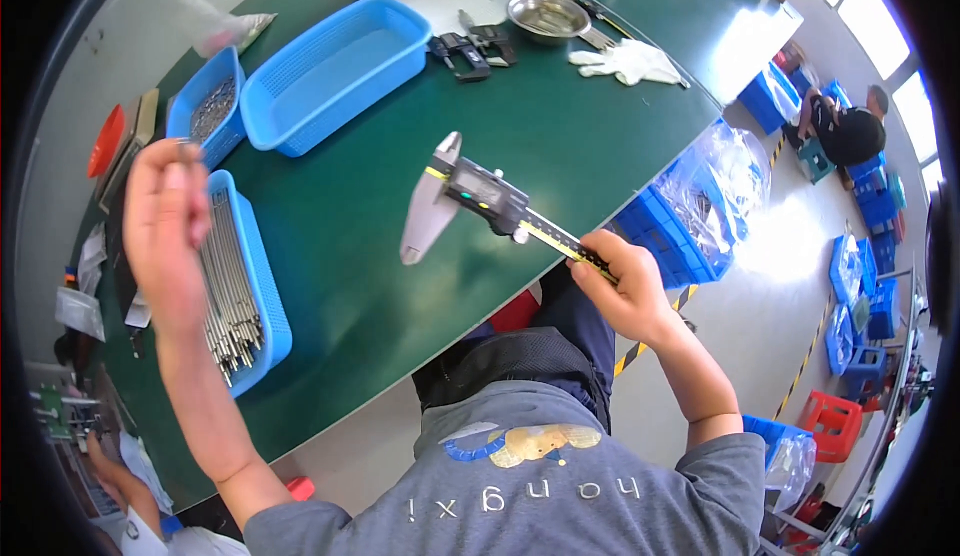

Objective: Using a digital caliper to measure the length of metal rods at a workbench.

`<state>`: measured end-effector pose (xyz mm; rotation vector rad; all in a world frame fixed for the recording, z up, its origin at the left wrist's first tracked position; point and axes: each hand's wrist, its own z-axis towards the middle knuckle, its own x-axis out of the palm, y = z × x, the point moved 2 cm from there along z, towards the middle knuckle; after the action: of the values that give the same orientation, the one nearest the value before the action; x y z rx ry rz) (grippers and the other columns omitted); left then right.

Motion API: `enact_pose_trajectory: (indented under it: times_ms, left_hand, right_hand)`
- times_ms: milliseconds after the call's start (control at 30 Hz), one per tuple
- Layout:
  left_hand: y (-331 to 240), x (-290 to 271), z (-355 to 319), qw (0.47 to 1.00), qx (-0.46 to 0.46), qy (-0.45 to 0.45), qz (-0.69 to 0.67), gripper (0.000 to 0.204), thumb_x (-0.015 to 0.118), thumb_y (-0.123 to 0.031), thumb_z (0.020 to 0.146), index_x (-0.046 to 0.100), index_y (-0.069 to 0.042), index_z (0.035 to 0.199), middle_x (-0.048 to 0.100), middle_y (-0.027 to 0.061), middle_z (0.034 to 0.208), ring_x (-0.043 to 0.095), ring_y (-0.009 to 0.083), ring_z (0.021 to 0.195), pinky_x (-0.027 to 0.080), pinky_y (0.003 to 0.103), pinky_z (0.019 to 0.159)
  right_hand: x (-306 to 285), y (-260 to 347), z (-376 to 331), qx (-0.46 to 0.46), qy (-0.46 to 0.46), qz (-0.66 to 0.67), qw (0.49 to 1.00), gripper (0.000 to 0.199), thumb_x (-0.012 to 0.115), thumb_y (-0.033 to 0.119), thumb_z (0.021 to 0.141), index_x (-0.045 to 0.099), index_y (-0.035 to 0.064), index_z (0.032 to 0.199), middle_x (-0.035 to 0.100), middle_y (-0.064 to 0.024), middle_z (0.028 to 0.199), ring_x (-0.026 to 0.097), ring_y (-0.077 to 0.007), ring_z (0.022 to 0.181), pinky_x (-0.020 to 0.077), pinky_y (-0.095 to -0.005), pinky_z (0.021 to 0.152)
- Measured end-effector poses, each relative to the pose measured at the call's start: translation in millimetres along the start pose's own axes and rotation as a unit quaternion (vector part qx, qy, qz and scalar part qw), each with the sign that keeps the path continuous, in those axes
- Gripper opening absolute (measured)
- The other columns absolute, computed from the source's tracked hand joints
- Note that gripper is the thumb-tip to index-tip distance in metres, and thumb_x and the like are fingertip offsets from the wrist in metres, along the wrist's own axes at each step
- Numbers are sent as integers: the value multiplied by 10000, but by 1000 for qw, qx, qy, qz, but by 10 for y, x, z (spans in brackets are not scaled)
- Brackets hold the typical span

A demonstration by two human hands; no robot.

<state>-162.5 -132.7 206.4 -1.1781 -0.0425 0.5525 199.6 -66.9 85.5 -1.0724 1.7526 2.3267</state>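
Observation:
My right hand (pixel 632 286) grips the end of the beam of a digital caliper (pixel 490 196), whose jaws point away to the left above the green table (pixel 400 286). The jaws look closed together. Raised over the left side, my left hand (pixel 168 221) is slightly blurred, its fingers curled in. A small dark glint shows at its fingertips, too small to name. Just beside and below that hand lies a blue basket (pixel 275 326) of long thin metal rods (pixel 232 286). A smaller blue basket (pixel 228 141) of small metal parts (pixel 212 109) stands behind it.
A large blue basket (pixel 290 141) stands at the back left. Farther along are black measuring tools (pixel 462 56), a steel bowl (pixel 548 18) and a white glove (pixel 628 62). Blue crates with plastic bags (pixel 690 211) stand past the right edge. Another person (pixel 850 131) sits far right.

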Motion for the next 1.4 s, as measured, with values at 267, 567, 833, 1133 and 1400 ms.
enact_pose_trajectory:
  times_ms: [267, 567, 833, 1133, 1400]
  left_hand:
    - [227, 1544, -530, 908, -193, 372, -21, 291, 614, -256, 930, 607, -13, 772, 553, -31, 655, 456, 33, 602, 364, 212, 529]
    - [258, 1892, -711, 871, -221, 433, -64, 298, 651, -162, 905, 572, 8, 673, 547, 10, 599, 543, 80, 554, 420, 223, 503]
    - [358, 1843, -669, 903, -181, 387, -48, 291, 680, -173, 885, 587, 18, 686, 552, 10, 604, 544, 69, 546, 424, 220, 484]
    - [280, 1803, -626, 898, -173, 404, 23, 321, 677, -192, 890, 581, -10, 643, 534, -14, 527, 467, 33, 487, 338, 211, 440]
    - [310, 1777, -593, 901, -198, 386, -5, 339, 672, -207, 895, 565, -19, 634, 534, -13, 534, 475, 33, 495, 331, 212, 446]
  right_hand:
    - [-339, -155, -570, -2, -123, -172, 977, 412, 799, 428, 655, 588, 75, 683, 509, -67, 490, 558, -272, 458, 406, -350, 451]
    - [-197, -193, -779, -68, -271, -295, 914, 563, 799, 559, 538, 471, 106, 598, 414, -31, 564, 502, -226, 477, 384, -334, 465]
    - [-159, -93, -710, -96, -243, -309, 914, 458, 783, 465, 607, 491, 114, 647, 445, -16, 595, 523, -189, 496, 379, -312, 469]
    - [-131, -141, -559, -123, -265, -322, 901, 515, 772, 526, 568, 448, 126, 581, 414, -11, 565, 465, -187, 446, 345, -304, 433]
    - [-98, -168, -463, -113, -263, -275, 918, 519, 788, 514, 556, 458, 114, 589, 411, -23, 557, 464, -207, 446, 351, -312, 438]
